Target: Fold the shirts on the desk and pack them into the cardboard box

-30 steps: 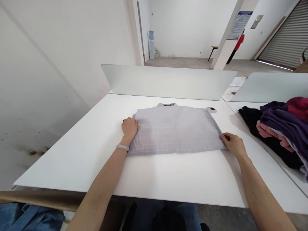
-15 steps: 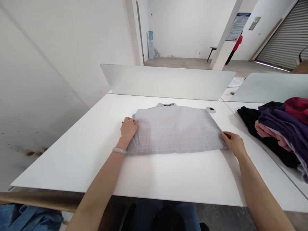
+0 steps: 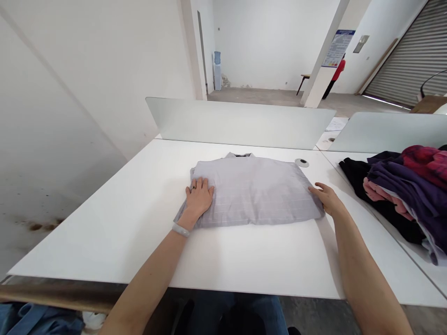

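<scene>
A folded light grey shirt [image 3: 256,190] with faint checks lies on the white table [image 3: 258,260], its collar [image 3: 239,155] at the far side. My left hand [image 3: 198,197] rests flat on the shirt's left part, fingers slightly spread, with a pale bangle [image 3: 180,230] on the wrist. My right hand [image 3: 326,198] is at the shirt's right edge, fingertips touching the cloth, gripping nothing.
A pile of black, purple, pink and red clothes [image 3: 398,190] lies on the adjoining table section to the right. Pale partition panels [image 3: 237,123] stand along the far table edge. A round grommet [image 3: 301,163] sits near the collar. A person in red [image 3: 338,70] stands far off.
My left hand has slid from the shirt's edge onto its top. My right hand has let go of the edge and opened. The shirt's near left corner now sticks out further left.
</scene>
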Available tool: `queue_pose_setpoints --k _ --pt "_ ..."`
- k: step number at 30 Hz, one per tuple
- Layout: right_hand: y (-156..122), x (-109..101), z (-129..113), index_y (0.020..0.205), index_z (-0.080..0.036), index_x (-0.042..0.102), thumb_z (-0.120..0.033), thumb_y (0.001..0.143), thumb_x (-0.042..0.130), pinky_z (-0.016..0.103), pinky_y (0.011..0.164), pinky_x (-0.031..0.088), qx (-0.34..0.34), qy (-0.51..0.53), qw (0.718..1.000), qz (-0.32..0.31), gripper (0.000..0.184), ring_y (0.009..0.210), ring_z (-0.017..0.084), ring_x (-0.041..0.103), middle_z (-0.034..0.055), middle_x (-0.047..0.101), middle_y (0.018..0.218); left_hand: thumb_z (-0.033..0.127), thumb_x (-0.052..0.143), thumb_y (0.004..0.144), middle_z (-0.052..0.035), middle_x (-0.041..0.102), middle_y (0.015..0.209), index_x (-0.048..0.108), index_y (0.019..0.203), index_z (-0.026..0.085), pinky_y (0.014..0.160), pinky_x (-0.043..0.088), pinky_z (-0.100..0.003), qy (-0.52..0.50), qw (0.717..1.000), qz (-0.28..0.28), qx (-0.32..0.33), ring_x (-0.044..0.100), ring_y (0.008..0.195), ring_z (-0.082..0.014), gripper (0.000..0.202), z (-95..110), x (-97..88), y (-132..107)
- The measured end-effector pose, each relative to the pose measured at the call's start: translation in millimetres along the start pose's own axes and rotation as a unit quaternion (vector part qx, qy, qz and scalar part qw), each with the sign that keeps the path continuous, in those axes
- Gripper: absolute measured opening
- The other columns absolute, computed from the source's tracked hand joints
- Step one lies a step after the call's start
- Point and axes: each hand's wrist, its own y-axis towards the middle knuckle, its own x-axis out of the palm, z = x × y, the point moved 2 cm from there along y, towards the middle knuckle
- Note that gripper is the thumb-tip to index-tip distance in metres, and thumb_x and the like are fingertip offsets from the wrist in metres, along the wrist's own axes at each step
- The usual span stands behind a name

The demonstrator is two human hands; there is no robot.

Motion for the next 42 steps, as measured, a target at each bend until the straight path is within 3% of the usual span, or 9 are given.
queue_pose_setpoints --k 5,9,13,17,22,28,33,38,42 --pt "-8 10 -3 0.1 -0.015 0.063 -0.039 0.066 0.074 0.029 0.059 0.051 0.037 0.06 0.993 -0.099 0.043 0.075 0.022 0.064 0.0115 0.07 0.089 0.039 0.024 0.098 -0.0172 0.031 0.154 0.037 0.145 0.009 0.11 0.025 -0.061 0.015 1.0 -0.001 0.007 0.025 0.142 -0.037 0.057 0 0.1 0" --pt "-13 2 -7 0.08 -0.015 0.062 -0.034 0.063 0.077 0.024 0.051 0.045 0.049 0.022 0.994 -0.098 0.029 0.062 0.017 0.059 0.0047 0.065 0.068 0.039 0.022 0.099 -0.0158 0.032 0.154 0.036 0.146 0.009 0.111 0.027 -0.059 0.041 0.999 0.008 0.016 0.026 0.142 -0.0355 0.058 -1 2.5 -1" --pt "-24 -18 -7 0.085 -0.015 0.064 -0.032 0.063 0.08 0.021 0.05 0.044 0.056 0.005 0.983 -0.172 0.032 0.062 0.014 0.059 0.0033 0.066 0.073 0.039 0.022 0.1 -0.0141 0.035 0.153 0.037 0.145 0.01 0.11 0.03 -0.054 0.066 0.996 0.023 0.047 0.03 0.141 -0.0329 0.056 -4 1.6 -9" --pt "-34 -25 -5 0.095 -0.016 0.066 -0.036 0.068 0.079 0.025 0.065 0.053 0.077 0.056 0.962 -0.255 0.036 0.075 0.018 0.064 0.008 0.07 0.091 0.039 0.023 0.1 -0.0131 0.035 0.153 0.037 0.145 0.01 0.111 0.031 -0.052 0.078 0.995 0.027 0.062 0.031 0.14 -0.0316 0.056 -12 -1.4 -20" --pt "-31 -12 -3 0.095 -0.016 0.065 -0.042 0.075 0.074 0.025 0.06 0.054 0.092 0.088 0.973 -0.19 0.034 0.073 0.018 0.064 0.0105 0.071 0.091 0.038 0.022 0.1 -0.0136 0.035 0.153 0.039 0.144 0.011 0.11 0.026 -0.062 0.081 0.995 0.022 0.047 0.027 0.142 -0.0343 0.055 -12 -7.8 -28" --pt "-23 -5 2 0.099 -0.017 0.064 -0.028 0.075 0.071 0.023 0.05 0.05 0.075 0.067 0.978 -0.18 0.027 0.061 0.015 0.062 0.0047 0.069 0.078 0.036 0.02 0.1 -0.0121 0.031 0.155 0.039 0.144 0.013 0.113 0.018 -0.064 0.056 0.992 0.036 0.111 0.018 0.146 -0.032 0.053 55 -19.8 -19" --pt "-24 -6 0 0.102 -0.016 0.064 -0.026 0.076 0.068 0.024 0.052 0.051 0.082 0.078 0.976 -0.185 0.029 0.062 0.016 0.063 0.0058 0.07 0.079 0.032 0.024 0.1 -0.012 0.032 0.155 0.04 0.143 0.013 0.115 0.019 -0.059 0.008 0.987 -0.006 0.16 0.019 0.146 -0.0296 0.05 123 -6.7 -5" --pt "-25 -7 -3 0.094 -0.016 0.064 -0.023 0.078 0.066 0.022 0.049 0.05 0.093 0.094 0.98 -0.149 0.018 0.06 0.015 0.062 0.0047 0.069 0.075 0.037 0.023 0.1 -0.0113 0.031 0.155 0.035 0.146 0.013 0.115 0.015 -0.061 -0.019 0.988 -0.017 0.149 0.022 0.145 -0.0291 0.053 138 23.4 0" --pt "-22 -8 -2 0.097 -0.016 0.063 -0.027 0.079 0.067 0.024 0.051 0.053 0.098 0.139 0.976 -0.139 0.02 0.059 0.016 0.063 0.005 0.07 0.075 0.039 0.021 0.1 -0.0102 0.029 0.156 0.032 0.148 0.013 0.115 0.015 -0.062 -0.022 0.989 -0.016 0.145 0.02 0.145 -0.0292 0.055 134 28.8 1"
